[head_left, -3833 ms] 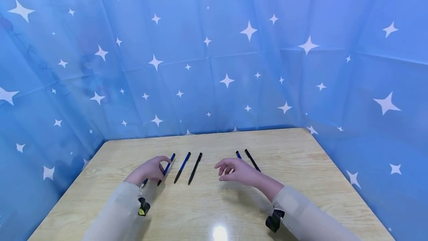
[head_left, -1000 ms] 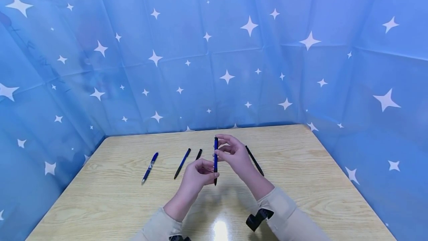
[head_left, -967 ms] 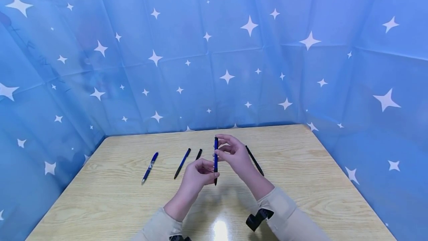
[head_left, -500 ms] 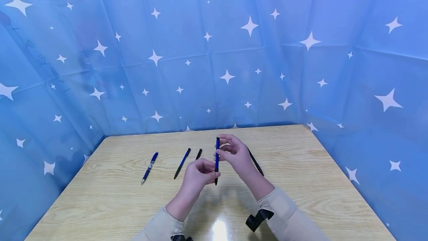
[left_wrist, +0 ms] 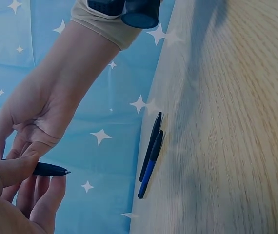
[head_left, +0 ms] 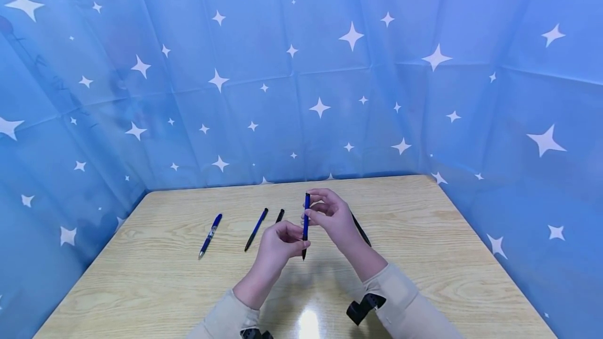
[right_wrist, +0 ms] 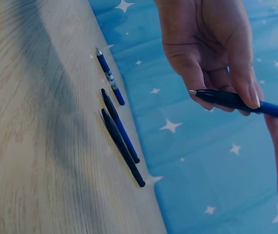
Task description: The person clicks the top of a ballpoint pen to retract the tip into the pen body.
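Note:
A blue pen with a black lower part [head_left: 306, 218] stands nearly upright above the table, point down, between my two hands. My left hand [head_left: 275, 249] pinches its lower part between thumb and fingers. My right hand [head_left: 332, 218] holds the upper part, thumb on the barrel and a fingertip at the top end. The right wrist view shows the metal tip projecting beyond the black grip section [right_wrist: 222, 99]. Left of the hands lie a blue pen with a pale patterned band [head_left: 210, 237], a blue-and-black pen [head_left: 256, 229] and a black pen [head_left: 280, 215], partly hidden by my left hand.
Another black pen [head_left: 361, 230] lies right of centre, partly covered by my right hand. The light wooden table [head_left: 155, 286] ends at a blue curtain with white stars [head_left: 301, 93]. A bright reflection shows near the table's front.
Since the oldest frame, my left hand has brought the blue pen from the left to the middle, and my right hand has taken hold of its top. Over the last second the pen tilts slightly.

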